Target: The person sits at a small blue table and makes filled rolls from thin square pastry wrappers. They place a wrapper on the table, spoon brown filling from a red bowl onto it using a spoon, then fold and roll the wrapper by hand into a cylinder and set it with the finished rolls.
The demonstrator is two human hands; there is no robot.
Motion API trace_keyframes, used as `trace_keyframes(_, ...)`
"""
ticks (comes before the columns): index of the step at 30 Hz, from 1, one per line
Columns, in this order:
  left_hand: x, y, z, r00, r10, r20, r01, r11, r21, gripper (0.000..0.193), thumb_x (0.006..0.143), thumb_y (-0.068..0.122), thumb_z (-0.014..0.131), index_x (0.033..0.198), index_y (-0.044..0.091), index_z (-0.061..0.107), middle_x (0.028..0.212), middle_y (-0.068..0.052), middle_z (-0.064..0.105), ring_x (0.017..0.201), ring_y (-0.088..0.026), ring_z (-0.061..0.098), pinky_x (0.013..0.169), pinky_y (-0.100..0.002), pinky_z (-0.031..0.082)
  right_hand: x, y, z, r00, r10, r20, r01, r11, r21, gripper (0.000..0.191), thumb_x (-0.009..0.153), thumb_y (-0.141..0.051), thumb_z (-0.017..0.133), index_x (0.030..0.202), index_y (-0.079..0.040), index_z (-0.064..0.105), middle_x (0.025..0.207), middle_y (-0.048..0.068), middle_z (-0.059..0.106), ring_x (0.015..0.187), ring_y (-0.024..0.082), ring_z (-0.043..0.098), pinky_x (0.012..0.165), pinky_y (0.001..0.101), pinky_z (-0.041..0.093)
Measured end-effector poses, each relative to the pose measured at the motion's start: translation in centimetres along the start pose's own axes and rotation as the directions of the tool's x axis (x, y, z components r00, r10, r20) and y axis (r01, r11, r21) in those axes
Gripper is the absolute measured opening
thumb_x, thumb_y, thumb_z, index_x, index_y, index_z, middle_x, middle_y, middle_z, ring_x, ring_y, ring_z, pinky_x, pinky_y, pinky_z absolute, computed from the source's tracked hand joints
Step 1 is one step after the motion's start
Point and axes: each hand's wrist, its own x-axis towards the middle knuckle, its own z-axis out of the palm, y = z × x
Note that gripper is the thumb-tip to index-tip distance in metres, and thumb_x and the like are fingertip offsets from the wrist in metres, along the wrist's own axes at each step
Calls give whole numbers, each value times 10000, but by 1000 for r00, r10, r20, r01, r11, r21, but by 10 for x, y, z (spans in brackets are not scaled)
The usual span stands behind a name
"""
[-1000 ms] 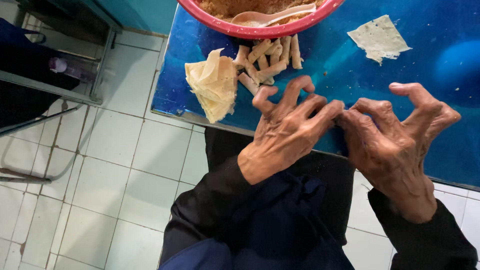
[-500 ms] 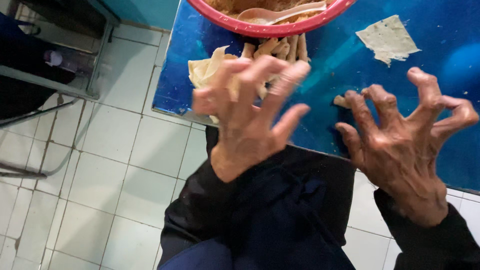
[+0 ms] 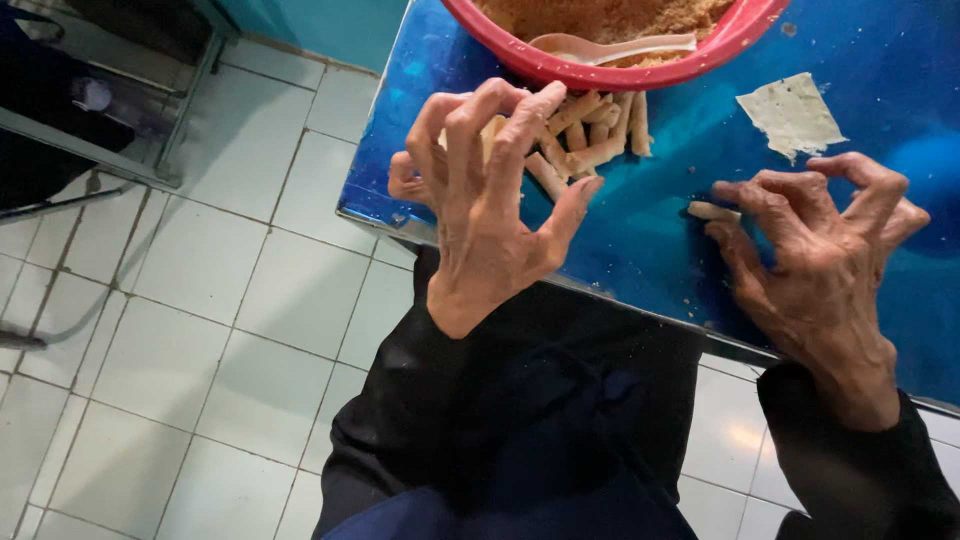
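Note:
My left hand hovers with fingers spread and curled over the stack of pale wrappers, which it mostly hides, at the blue table's near left corner. It holds nothing that I can see. Just behind its fingers lies a pile of rolled pastry sticks. My right hand rests on the blue table, fingertips on a freshly rolled stick. A single flat wrapper lies farther back on the right.
A red bowl of brown crumbly filling with a pale spoon stands at the table's far edge. White floor tiles spread to the left, with metal chair legs at the upper left.
Both hands were together rolling a stick. My left hand has since lifted and moved left over the wrapper stack, while my right hand stays with the rolled stick.

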Motion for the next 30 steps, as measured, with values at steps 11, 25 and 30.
trace_keyframes(11, -4, -8, 7, 997, 12, -75, -13, 1000, -15, 429, 1040, 195, 724, 1433, 154, 559, 1379, -43, 514, 1279, -270, 447, 1145, -402, 328, 58, -25, -25, 949, -222, -222, 181, 965, -190, 218, 1056, -380, 752, 1141, -188, 814, 1059, -60, 722, 1311, 199, 417, 1110, 408, 206)
trace_keyframes(25, 2, 9, 4, 996, 90, -16, -76, 915, 396, 323, 1057, 195, 691, 1375, 209, 640, 1269, 73, 630, 1291, -191, 521, 1026, -471, 195, 26, 58, -23, 995, 4, -101, -30, 964, -264, 147, 1063, -373, 664, 1138, -274, 742, 1179, -126, 681, 1301, 146, 413, 1125, 381, 240)
trace_keyframes(30, 2, 11, 9, 996, 85, -6, -76, 919, 386, 329, 1047, 276, 734, 1355, 208, 640, 1277, 74, 641, 1288, -187, 525, 1027, -471, 190, 22, 79, 7, 999, -16, -52, 1, 964, -266, 234, 1035, -499, 797, 1092, -272, 802, 1141, -95, 744, 1300, 190, 427, 1060, 432, 230)
